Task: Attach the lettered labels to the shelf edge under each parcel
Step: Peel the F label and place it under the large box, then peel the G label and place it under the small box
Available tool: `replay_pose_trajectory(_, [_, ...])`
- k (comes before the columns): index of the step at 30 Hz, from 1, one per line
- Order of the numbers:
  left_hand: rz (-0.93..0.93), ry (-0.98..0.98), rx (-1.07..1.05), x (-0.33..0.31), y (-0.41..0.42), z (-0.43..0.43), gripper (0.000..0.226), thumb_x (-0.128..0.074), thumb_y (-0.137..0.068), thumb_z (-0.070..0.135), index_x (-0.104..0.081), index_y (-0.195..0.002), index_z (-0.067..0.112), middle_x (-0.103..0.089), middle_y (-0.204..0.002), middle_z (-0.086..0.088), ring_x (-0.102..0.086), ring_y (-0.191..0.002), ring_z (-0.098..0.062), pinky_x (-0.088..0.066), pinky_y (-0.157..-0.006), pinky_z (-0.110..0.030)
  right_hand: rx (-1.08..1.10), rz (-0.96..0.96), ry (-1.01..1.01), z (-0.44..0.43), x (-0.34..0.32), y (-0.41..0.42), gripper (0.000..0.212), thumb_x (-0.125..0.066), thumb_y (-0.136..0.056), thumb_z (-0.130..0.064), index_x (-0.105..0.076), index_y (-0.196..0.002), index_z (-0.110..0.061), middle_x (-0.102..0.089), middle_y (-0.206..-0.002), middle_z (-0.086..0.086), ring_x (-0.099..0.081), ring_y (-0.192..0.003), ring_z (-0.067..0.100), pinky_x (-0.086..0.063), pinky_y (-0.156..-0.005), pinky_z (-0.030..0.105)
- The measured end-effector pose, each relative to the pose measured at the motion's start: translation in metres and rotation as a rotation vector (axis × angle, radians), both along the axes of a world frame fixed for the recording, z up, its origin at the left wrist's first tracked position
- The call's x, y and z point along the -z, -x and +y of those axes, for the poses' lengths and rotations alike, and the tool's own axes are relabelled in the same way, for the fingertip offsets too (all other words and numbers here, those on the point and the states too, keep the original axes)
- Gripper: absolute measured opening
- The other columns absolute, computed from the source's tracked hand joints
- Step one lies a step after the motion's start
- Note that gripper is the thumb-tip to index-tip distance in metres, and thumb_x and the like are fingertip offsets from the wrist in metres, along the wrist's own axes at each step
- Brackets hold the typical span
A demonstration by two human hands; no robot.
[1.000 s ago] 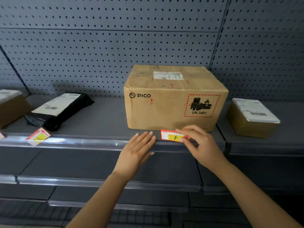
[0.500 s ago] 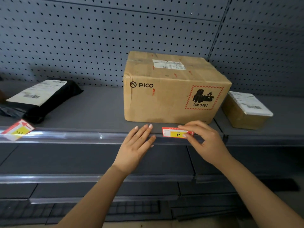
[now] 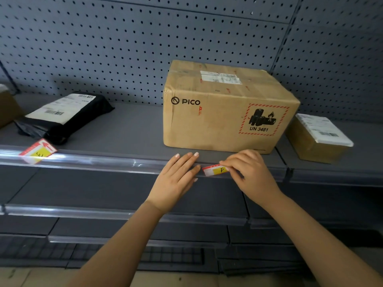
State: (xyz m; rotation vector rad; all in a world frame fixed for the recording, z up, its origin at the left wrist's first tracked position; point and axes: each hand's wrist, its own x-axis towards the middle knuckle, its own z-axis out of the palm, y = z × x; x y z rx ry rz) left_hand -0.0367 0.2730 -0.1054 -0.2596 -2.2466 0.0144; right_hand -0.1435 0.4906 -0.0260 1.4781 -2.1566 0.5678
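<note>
right hand [image 3: 251,175] pinches the f label [image 3: 215,170] against the shelf edge [image 3: 116,162] below the pico box [image 3: 223,112], long axis along the edge, letter upright; left hand [image 3: 176,179] lies flat, fingers straight, beside it.

brown box [image 3: 217,119], red-yellow label [image 3: 214,170], black bag [image 3: 68,121]
</note>
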Motion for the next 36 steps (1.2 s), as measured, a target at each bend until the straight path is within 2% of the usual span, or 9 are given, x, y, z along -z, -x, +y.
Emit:
replay_pose_trajectory(3, [-0.032, -0.001, -0.022, -0.006, -0.005, 0.004, 0.029, -0.06, -0.096, 0.023, -0.066, -0.119, 0.006, -0.05, -0.143, -0.014, -0.048, -0.133, -0.028, -0.029, -0.117, -0.044, 0.003, 0.019, 0.03, 0.004, 0.003, 0.002, 0.018, -0.073, -0.081, -0.007, -0.072, -0.097, -0.016, -0.065, -0.095, -0.003, -0.054, -0.093, 0.018, -0.036, -0.088, 0.031])
replay_pose_trajectory(9, [-0.046, -0.132, -0.148, -0.021, -0.022, 0.022, 0.036, -0.062, -0.095, 0.026, -0.062, -0.126, 0.008, -0.054, -0.142, -0.007, -0.05, -0.132, -0.022, -0.03, -0.117, -0.043, -0.081, -0.075, 0.134, -0.004, -0.001, -0.006, 0.024, -0.072, -0.079, -0.009, -0.07, -0.102, -0.014, -0.058, -0.103, 0.002, -0.053, -0.098, 0.021, -0.037, -0.088, 0.032])
replay_pose_trajectory(13, [-0.003, -0.286, -0.32, -0.03, -0.05, 0.04, 0.037, -0.066, -0.092, 0.024, -0.062, -0.126, 0.009, -0.06, -0.133, -0.004, -0.053, -0.128, -0.019, -0.034, -0.114, -0.043, -0.234, -0.142, 0.173, -0.025, 0.004, -0.021, 0.021, -0.07, -0.082, -0.011, -0.07, -0.103, -0.016, -0.059, -0.101, -0.001, -0.053, -0.095, 0.018, -0.035, -0.088, 0.027])
replay_pose_trajectory(19, [0.053, -0.398, -0.643, -0.032, -0.122, 0.055, 0.037, -0.068, -0.09, 0.024, -0.063, -0.123, 0.009, -0.065, -0.124, -0.001, -0.056, -0.123, -0.02, -0.036, -0.112, -0.046, -0.472, -0.252, 0.234, -0.072, 0.014, -0.062, 0.024, -0.072, -0.082, -0.013, -0.069, -0.106, -0.017, -0.06, -0.101, -0.001, -0.055, -0.096, 0.019, -0.04, -0.087, 0.031])
replay_pose_trajectory(26, [0.131, -0.447, -0.917, -0.044, -0.221, 0.06, 0.029, -0.069, -0.089, 0.023, -0.066, -0.115, 0.01, -0.065, -0.113, -0.001, -0.057, -0.111, -0.017, -0.042, -0.104, -0.045, -0.755, -0.332, 0.157, -0.125, 0.022, -0.15, 0.03, -0.071, -0.081, -0.015, -0.066, -0.111, -0.015, -0.057, -0.107, 0.001, -0.05, -0.1, 0.016, -0.04, -0.091, 0.035])
replay_pose_trajectory(31, [0.157, -0.454, -1.082, -0.043, -0.289, 0.04, 0.032, -0.067, -0.09, 0.027, -0.063, -0.119, 0.015, -0.063, -0.113, 0.002, -0.055, -0.112, -0.016, -0.034, -0.11, -0.031, -0.839, -0.337, 0.062, -0.166, 0.016, -0.209, 0.036, -0.071, -0.082, -0.019, -0.062, -0.117, -0.017, -0.056, -0.116, -0.001, -0.049, -0.106, 0.019, -0.036, -0.095, 0.03])
replay_pose_trajectory(36, [0.203, -0.46, -1.119, -0.04, -0.353, -0.006, 0.03, -0.067, -0.09, 0.027, -0.064, -0.117, 0.015, -0.064, -0.112, 0.002, -0.06, -0.107, -0.021, -0.032, -0.11, -0.029, -0.876, -0.333, 0.021, -0.222, 0.012, -0.275, 0.039, -0.071, -0.079, -0.02, -0.062, -0.117, -0.018, -0.056, -0.116, -0.001, -0.049, -0.109, 0.018, -0.034, -0.098, 0.031])
